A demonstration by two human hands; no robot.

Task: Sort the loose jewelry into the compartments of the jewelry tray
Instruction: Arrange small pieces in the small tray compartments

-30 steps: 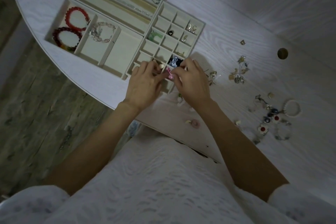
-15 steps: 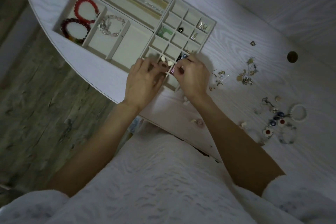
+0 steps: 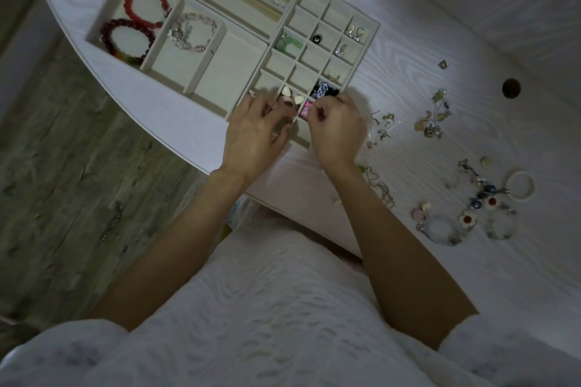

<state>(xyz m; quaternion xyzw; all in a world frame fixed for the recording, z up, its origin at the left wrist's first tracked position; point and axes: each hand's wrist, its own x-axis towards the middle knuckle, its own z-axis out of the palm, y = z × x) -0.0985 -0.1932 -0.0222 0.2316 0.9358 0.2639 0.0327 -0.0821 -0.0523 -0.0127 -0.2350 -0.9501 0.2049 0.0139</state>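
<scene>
Compared with a second earlier, both hands remain together over the near corner of the cream, velvet-lined jewelry tray [image 3: 239, 50] with its grid of small square compartments; the small pink ornament [image 3: 304, 110] that was held between the two hands now lies at the right hand's fingertips over a near compartment, and two white heart-shaped pieces [image 3: 291, 95], formerly partly covered, show just beyond the left fingers. Left hand [image 3: 256, 132]: fingers bent down onto the tray's near edge, no object seen in its grasp. Right hand [image 3: 338, 129]: fingers curled, tips at the pink ornament; whether it pinches it cannot be told. Beyond the hands, in the tray: red bead bracelet [image 3: 146, 5], dark red bead bracelet [image 3: 127, 41], clear bead bracelet [image 3: 191, 33], green pieces [image 3: 287, 44], silver earrings [image 3: 355, 31]. To the right of the right hand, loose on the pale wood-grain round table [image 3: 471, 41]: gold-toned earrings [image 3: 432, 122], white bead bracelet [image 3: 520, 184], red-centred flower charms [image 3: 468, 218]. Left of the left hand, below the table edge: grey wood-plank floor [image 3: 63, 182]. Dim lighting.
</scene>
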